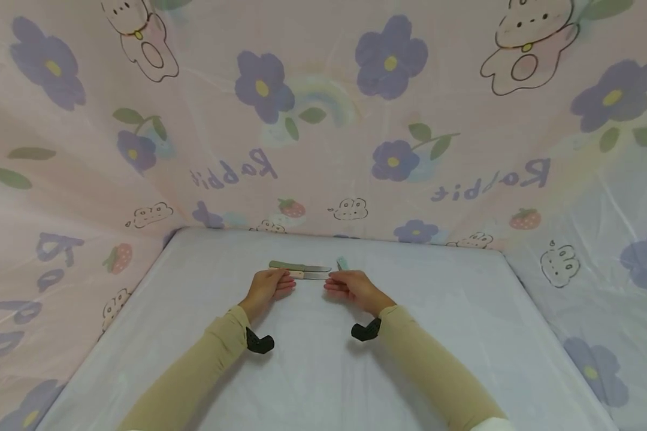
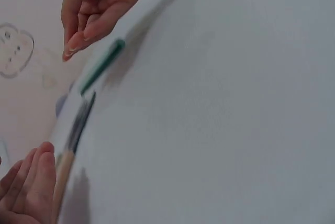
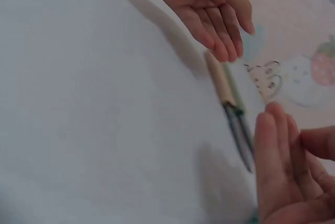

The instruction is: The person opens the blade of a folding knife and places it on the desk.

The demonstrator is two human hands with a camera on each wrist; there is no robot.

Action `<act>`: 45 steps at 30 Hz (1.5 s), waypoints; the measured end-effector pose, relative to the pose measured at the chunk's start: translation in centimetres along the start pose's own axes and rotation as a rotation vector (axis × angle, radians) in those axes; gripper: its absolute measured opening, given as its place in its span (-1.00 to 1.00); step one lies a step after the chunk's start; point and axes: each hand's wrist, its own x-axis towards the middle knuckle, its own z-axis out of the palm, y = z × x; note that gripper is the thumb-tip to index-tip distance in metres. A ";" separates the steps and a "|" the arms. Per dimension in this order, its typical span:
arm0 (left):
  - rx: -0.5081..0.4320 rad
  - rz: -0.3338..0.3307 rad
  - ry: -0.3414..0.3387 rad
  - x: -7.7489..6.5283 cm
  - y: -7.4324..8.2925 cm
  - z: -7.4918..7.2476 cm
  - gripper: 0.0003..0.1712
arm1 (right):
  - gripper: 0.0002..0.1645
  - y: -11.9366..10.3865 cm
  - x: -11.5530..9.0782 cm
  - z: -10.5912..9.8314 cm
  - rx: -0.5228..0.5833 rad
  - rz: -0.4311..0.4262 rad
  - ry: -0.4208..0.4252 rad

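Observation:
Two knives lie side by side on the white surface in the head view, blades pointing right. The farther knife point(image 1: 287, 265) has a green handle; the nearer knife point(image 1: 315, 276) has a light wooden handle point(image 3: 220, 80). My left hand point(image 1: 268, 288) hovers at the wooden handle with fingers loosely extended, holding nothing. My right hand point(image 1: 354, 287) is by the blade tips, its fingers relaxed and holding nothing. Just beyond it lies a small mint-green item point(image 1: 342, 262), partly hidden in the head view; the left wrist view shows it as a slim green strip point(image 2: 102, 67), kind unclear.
The white-covered table point(image 1: 302, 377) extends toward me and to both sides. A pale printed cloth point(image 1: 323, 137) with flowers and rabbits rises behind it and along the left and right sides. Black wrist mounts point(image 1: 260, 342) sit under both sleeves.

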 end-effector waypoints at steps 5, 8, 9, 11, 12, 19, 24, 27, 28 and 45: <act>0.024 0.061 -0.049 -0.1 0.6 2.6 -0.55 | -0.54 -1.9 -0.2 -2.2 -0.019 -0.067 0.080; 0.021 0.053 -0.075 0.1 0.5 4.4 -0.53 | -0.54 -2.6 -0.3 -3.3 -0.038 -0.083 0.130; 0.025 0.050 -0.079 0.1 0.5 4.9 -0.54 | -0.53 -2.8 -0.3 -3.6 -0.045 -0.083 0.142; 0.019 0.045 -0.078 0.3 0.3 5.9 -0.55 | -0.53 -2.9 -0.3 -4.1 -0.055 -0.080 0.163; 0.014 0.041 -0.075 0.4 0.2 6.4 -0.55 | -0.52 -2.9 -0.3 -4.4 -0.062 -0.078 0.170; 0.029 0.051 -0.040 1.1 -0.5 9.4 -0.57 | -0.53 -2.3 -0.2 -5.3 -0.148 -0.116 0.177; 0.063 0.018 -0.014 1.6 -0.8 11.0 -0.58 | -0.54 -1.9 -0.3 -5.2 -0.163 -0.129 0.189; 0.019 -0.012 -0.019 1.8 -1.1 11.5 -0.58 | -0.54 -1.7 -0.2 -5.1 -0.175 -0.131 0.177; -0.001 -0.025 -0.025 1.9 -1.2 11.6 -0.57 | -0.53 -1.7 -0.2 -5.1 -0.177 -0.129 0.173; -0.178 -0.139 -0.046 2.1 -1.8 12.7 -0.53 | -0.59 -0.6 0.0 -4.6 -0.257 -0.144 0.159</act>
